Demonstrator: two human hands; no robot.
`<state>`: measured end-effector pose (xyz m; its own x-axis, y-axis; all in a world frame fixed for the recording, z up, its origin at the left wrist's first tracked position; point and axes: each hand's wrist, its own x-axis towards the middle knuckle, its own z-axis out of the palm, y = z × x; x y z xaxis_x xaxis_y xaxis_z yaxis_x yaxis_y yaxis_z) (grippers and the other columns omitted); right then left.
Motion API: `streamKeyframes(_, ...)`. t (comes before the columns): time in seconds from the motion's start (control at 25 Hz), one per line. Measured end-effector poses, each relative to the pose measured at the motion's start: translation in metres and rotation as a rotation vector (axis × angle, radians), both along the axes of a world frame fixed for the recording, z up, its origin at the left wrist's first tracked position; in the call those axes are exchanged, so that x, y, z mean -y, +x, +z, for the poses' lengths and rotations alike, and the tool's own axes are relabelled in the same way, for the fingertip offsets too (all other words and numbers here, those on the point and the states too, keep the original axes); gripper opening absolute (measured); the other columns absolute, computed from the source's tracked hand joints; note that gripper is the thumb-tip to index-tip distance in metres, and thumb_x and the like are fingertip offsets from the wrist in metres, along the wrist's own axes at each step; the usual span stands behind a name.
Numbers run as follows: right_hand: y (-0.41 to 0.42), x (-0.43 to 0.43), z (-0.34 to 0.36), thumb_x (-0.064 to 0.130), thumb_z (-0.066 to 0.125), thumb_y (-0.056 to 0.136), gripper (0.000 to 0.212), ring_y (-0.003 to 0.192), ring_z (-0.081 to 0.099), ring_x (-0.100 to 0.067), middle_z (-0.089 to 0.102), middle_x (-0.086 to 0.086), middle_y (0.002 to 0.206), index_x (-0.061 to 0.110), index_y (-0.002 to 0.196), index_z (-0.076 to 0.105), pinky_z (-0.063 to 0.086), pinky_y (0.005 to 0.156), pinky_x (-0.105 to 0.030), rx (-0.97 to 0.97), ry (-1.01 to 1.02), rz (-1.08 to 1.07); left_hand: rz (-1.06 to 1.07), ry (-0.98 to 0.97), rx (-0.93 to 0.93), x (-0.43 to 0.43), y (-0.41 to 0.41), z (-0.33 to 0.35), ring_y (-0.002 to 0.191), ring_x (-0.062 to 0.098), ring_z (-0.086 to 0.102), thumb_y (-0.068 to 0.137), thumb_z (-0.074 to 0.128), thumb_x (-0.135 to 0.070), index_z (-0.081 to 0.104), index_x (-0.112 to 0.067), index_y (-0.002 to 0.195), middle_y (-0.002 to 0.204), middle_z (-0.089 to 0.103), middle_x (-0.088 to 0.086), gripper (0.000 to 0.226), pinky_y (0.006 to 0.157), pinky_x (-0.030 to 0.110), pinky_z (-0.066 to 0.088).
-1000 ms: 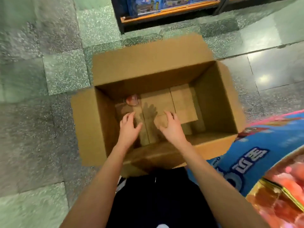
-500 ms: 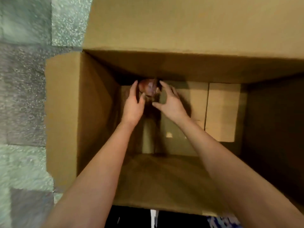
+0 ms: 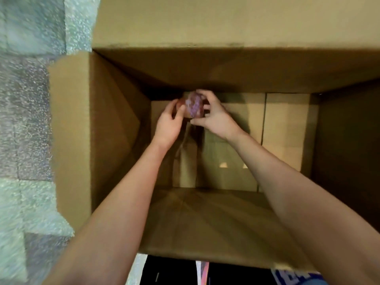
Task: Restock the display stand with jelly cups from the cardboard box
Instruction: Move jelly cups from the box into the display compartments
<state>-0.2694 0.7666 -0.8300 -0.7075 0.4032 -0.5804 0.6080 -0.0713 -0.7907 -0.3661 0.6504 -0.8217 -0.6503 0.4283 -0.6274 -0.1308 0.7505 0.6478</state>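
Deep in a cardboard box, a left hand and right hand curl their fingers round one purple-topped jelly cup held between them; a loose two-handed grip could likely drop it onto the box bottom below, while speckled green floor tiles lie beyond the left hand.

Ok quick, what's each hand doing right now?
Left hand: holding the jelly cup from its left side.
Right hand: gripping the same jelly cup.
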Motion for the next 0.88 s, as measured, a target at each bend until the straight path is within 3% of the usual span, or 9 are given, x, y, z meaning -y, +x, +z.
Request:
streamKeyframes(0.16, 0.029, -0.005, 0.062, 0.016, 0.084, 0.067, 0.084, 0.119, 0.054, -0.024, 0.040, -0.001, 0.130, 0.022, 0.141, 0.045, 0.046, 0.105, -0.043, -0.055, 0.090, -0.066, -0.007, 0.109, 0.043, -0.005, 0.022, 0.048, 0.124, 0.017, 0.055, 0.094, 0.050, -0.052, 0.050, -0.016, 0.140, 0.136, 0.058, 0.005, 0.058, 0.108, 0.046, 0.044)
streamKeyframes(0.32, 0.061, 0.000, 0.146, 0.014, 0.079, 0.077, 0.079, 0.122, 0.050, -0.017, 0.037, -0.003, 0.134, 0.022, 0.145, 0.039, 0.041, 0.105, -0.023, -0.043, 0.201, -0.152, -0.037, 0.240, 0.042, -0.024, 0.044, 0.122, 0.124, 0.016, 0.055, 0.091, 0.053, -0.052, 0.051, -0.016, 0.139, 0.136, 0.057, 0.005, 0.059, 0.108, 0.043, 0.043)
streamKeyframes(0.48, 0.109, 0.027, 0.241, 0.014, 0.077, 0.082, 0.076, 0.123, 0.049, -0.013, 0.036, -0.002, 0.137, 0.024, 0.146, 0.037, 0.042, 0.105, -0.022, -0.087, 0.257, -0.391, -0.273, 0.286, -0.008, -0.028, 0.075, 0.213, 0.120, 0.012, 0.054, 0.090, 0.063, -0.051, 0.050, -0.027, 0.138, 0.133, 0.055, 0.002, 0.055, 0.107, 0.032, 0.042)
streamKeyframes(0.6, 0.153, 0.064, 0.287, 0.012, 0.079, 0.080, 0.077, 0.117, 0.055, -0.013, 0.037, -0.001, 0.131, 0.020, 0.145, 0.038, 0.045, 0.104, -0.024, -0.122, 0.316, -0.612, -0.496, 0.323, 0.029, -0.022, 0.107, 0.267, 0.116, 0.013, 0.057, 0.088, 0.065, -0.052, 0.052, -0.030, 0.135, 0.128, 0.059, 0.002, 0.054, 0.106, 0.035, 0.044)
streamKeyframes(0.76, 0.209, 0.116, 0.323, 0.012, 0.081, 0.077, 0.079, 0.101, 0.055, 0.003, 0.039, -0.002, 0.123, 0.019, 0.144, 0.039, 0.048, 0.096, -0.019, -0.100, 0.379, -0.882, -0.793, 0.323, 0.067, -0.017, 0.159, 0.326, 0.109, 0.011, 0.061, 0.090, 0.068, -0.040, 0.060, -0.020, 0.128, 0.119, 0.065, -0.003, 0.044, 0.098, 0.028, 0.046)
streamKeyframes(0.88, 0.256, 0.148, 0.340, 0.012, 0.083, 0.074, 0.081, 0.104, 0.054, -0.010, 0.042, -0.008, 0.125, 0.021, 0.142, 0.041, 0.047, 0.097, -0.021, -0.045, 0.441, -1.081, -0.978, 0.312, 0.099, -0.014, 0.214, 0.345, 0.103, 0.015, 0.064, 0.088, 0.071, -0.032, 0.062, -0.009, 0.127, 0.118, 0.069, 0.007, 0.046, 0.095, 0.028, 0.049)
